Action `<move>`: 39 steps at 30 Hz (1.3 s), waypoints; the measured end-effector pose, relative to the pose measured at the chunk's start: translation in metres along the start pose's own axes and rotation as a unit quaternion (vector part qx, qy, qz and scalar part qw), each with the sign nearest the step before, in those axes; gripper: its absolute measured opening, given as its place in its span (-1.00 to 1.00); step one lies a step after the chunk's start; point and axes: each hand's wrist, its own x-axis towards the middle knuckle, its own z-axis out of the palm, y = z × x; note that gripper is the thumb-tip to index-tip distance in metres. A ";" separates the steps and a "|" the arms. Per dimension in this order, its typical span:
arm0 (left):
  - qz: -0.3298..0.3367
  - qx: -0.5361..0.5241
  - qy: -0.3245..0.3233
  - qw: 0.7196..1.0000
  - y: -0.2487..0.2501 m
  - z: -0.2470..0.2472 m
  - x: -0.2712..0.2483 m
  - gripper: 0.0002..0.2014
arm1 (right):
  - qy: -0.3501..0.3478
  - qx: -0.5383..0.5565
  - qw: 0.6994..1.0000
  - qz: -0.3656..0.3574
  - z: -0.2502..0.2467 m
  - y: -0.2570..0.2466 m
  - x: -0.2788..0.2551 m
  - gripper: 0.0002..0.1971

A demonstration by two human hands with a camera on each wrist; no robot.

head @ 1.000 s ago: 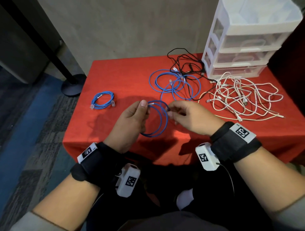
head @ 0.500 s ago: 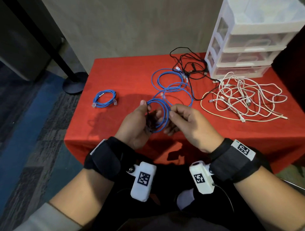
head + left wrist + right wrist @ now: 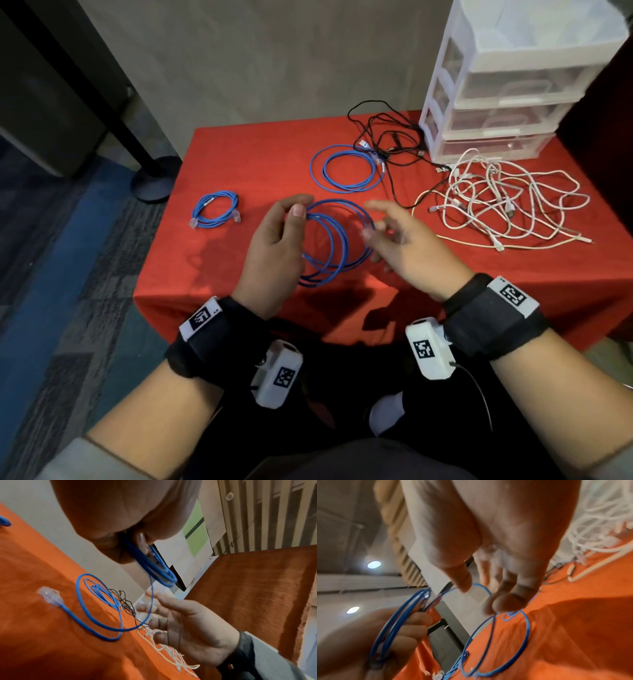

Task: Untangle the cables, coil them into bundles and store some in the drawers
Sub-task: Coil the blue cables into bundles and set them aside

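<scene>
A blue cable (image 3: 329,240), looped into a loose coil, hung above the red table (image 3: 246,164), pinched at its top by the left hand (image 3: 274,240). The right hand (image 3: 404,240) hovered just beside it, fingers spread and holding nothing. The cable looked light and springy, likely to uncoil unless gripped across all loops together.

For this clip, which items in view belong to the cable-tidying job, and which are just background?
Part of the job:
- blue cable coil, pinched by the left hand
- right hand, fingers spread, beside the coil
- bundled blue cable
- loose blue cable
- black cable tangle
- white cable tangle
- drawer unit

Just background:
- red tablecloth
- black stand base
</scene>
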 end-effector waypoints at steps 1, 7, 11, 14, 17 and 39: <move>-0.009 -0.003 -0.003 1.000 -0.001 -0.002 0.001 -0.71 | -0.030 0.011 0.999 0.030 0.001 0.001 0.000 -0.83; -0.109 -0.062 0.060 0.990 -0.009 0.006 -0.003 -0.65 | -0.002 0.176 0.984 0.034 0.021 -0.010 -0.007 -0.79; -0.204 -0.125 0.075 0.968 -0.021 0.015 -0.002 -0.60 | 0.005 0.223 0.975 -0.001 0.045 -0.019 -0.015 -0.77; -0.273 -0.213 0.089 0.934 -0.016 0.015 0.004 -0.68 | -0.029 0.241 0.970 -0.001 0.052 -0.017 -0.022 -0.79; -0.254 -0.212 0.096 0.939 -0.008 0.014 0.005 -0.66 | -0.079 0.223 0.971 0.021 0.049 -0.014 -0.027 -0.84; -0.190 -0.181 -0.111 0.959 0.006 0.004 -0.011 -0.75 | -0.025 0.282 0.951 0.124 0.031 -0.042 -0.010 -0.48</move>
